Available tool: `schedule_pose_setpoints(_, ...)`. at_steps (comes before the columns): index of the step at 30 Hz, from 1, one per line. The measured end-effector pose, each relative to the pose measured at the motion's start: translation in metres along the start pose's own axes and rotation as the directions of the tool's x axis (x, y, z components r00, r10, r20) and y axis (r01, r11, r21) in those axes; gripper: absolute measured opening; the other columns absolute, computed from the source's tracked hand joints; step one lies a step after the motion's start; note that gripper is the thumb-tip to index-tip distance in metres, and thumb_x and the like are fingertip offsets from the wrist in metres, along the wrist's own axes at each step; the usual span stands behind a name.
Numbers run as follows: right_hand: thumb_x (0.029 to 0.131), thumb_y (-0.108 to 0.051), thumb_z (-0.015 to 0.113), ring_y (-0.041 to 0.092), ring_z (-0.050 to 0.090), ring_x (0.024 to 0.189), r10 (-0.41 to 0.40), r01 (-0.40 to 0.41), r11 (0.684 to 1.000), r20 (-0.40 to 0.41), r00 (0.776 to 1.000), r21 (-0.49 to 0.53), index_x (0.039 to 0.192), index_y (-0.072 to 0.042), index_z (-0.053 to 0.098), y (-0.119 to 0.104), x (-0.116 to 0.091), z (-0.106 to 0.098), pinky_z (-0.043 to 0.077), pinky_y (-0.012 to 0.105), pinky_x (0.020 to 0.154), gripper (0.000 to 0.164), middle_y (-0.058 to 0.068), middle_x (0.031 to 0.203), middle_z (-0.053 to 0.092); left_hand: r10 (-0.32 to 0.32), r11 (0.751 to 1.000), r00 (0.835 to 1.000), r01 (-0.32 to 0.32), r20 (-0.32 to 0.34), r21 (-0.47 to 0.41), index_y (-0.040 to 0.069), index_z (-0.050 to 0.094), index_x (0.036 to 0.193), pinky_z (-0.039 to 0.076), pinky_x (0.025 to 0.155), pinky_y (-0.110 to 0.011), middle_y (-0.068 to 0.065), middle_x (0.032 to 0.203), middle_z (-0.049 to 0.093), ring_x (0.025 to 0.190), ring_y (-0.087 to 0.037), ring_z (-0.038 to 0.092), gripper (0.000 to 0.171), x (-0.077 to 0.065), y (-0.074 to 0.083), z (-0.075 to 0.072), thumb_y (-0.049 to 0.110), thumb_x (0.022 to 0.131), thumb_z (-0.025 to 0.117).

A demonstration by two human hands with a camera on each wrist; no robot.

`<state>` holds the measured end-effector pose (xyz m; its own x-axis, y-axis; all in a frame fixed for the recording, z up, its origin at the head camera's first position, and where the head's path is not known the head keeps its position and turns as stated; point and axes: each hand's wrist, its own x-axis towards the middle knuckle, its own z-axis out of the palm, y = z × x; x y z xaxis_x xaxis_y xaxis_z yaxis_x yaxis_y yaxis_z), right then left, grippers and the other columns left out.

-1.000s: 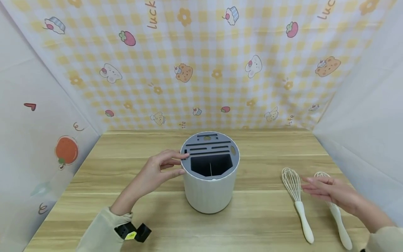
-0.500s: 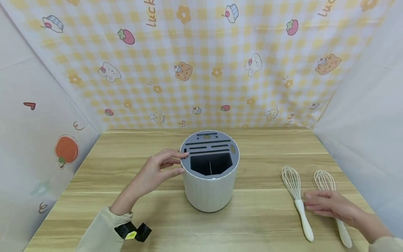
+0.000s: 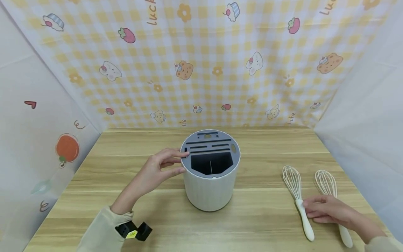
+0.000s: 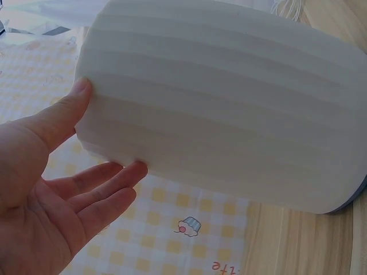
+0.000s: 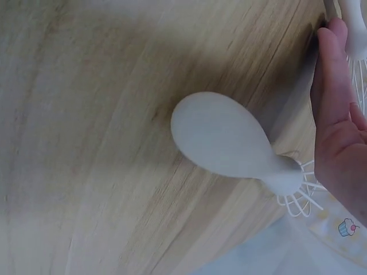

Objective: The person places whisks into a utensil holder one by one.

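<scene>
A round white knife block (image 3: 210,192) with a grey slotted top stands upright mid-table; a divided dark opening faces front. My left hand (image 3: 162,164) touches its left rim, the index fingertip on top and the thumb against the side; in the left wrist view the fingers (image 4: 112,197) look mostly straight. At the right lie two cream whisks, wire ends away from me. My right hand (image 3: 330,210) is low between them, fingertips at the handle of the left whisk (image 3: 304,220). It partly covers the right whisk (image 3: 325,182), whose handle (image 5: 223,134) looms in the right wrist view.
The wooden table (image 3: 132,140) meets a yellow checked cloth backdrop (image 3: 217,52) at its far edge. White cloth walls (image 3: 371,115) rise at left and right. A black device (image 3: 133,231) is strapped to my left wrist.
My right hand has come down and toward me, from beside the left whisk's wires to its handle, uncovering the right whisk's wire end. The left hand and knife block have stayed put.
</scene>
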<state>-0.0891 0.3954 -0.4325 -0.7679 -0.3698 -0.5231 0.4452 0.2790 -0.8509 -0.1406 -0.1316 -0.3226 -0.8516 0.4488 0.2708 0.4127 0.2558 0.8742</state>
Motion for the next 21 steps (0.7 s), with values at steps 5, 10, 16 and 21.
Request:
schedule_pose_setpoints(5,0.095,-0.02,0.052,0.022,0.062,0.086,0.042,-0.043,0.998,-0.026,0.999,-0.046,0.123,0.024,0.031,-0.0019,0.0023,0.004,0.054,0.035,0.075,0.056,0.007,0.094,0.062,0.002,1.0,1.0,-0.002,0.0,0.002,0.016,0.063,0.116,0.05,0.085,-0.034,-0.002,0.121,0.053,0.103,-0.015,0.059,0.036,0.0,-0.0002,0.0,0.018,0.081,0.07)
schedule_pose_setpoints(10,0.092,-0.021,0.057,0.02,0.063,0.081,0.063,-0.069,0.995,-0.076,0.995,-0.077,0.122,0.025,0.029,-0.0018,0.0036,0.0068,0.055,0.034,0.072,0.061,0.005,0.09,0.062,-0.003,1.0,1.0,0.003,-0.002,0.002,0.016,0.063,0.117,0.05,0.085,-0.035,-0.002,0.121,0.053,0.103,-0.016,0.059,0.036,-0.0006,-0.0002,0.0002,0.018,0.081,0.07)
schedule_pose_setpoints(16,0.093,-0.018,0.055,0.019,0.063,0.079,0.04,-0.044,0.997,-0.062,0.997,-0.065,0.119,0.025,0.032,0.0005,0.0046,0.007,0.055,0.032,0.071,0.055,0.005,0.088,0.062,-0.003,1.0,1.0,0.003,-0.001,0.006,0.016,0.063,0.117,0.05,0.085,-0.034,-0.002,0.122,0.052,0.103,-0.015,0.059,0.036,-0.0003,-0.0003,0.0009,0.019,0.082,0.07)
schedule_pose_setpoints(21,0.093,-0.016,0.055,0.019,0.063,0.078,0.013,-0.015,0.998,-0.044,0.999,-0.056,0.117,0.025,0.033,-0.0006,0.0047,0.0067,0.055,0.032,0.072,0.053,0.006,0.087,0.063,-0.007,1.0,1.0,0.007,0.0,0.01,0.017,0.063,0.117,0.049,0.086,-0.036,-0.002,0.123,0.052,0.103,-0.015,0.059,0.037,0.0005,-0.0003,0.0012,0.02,0.082,0.07)
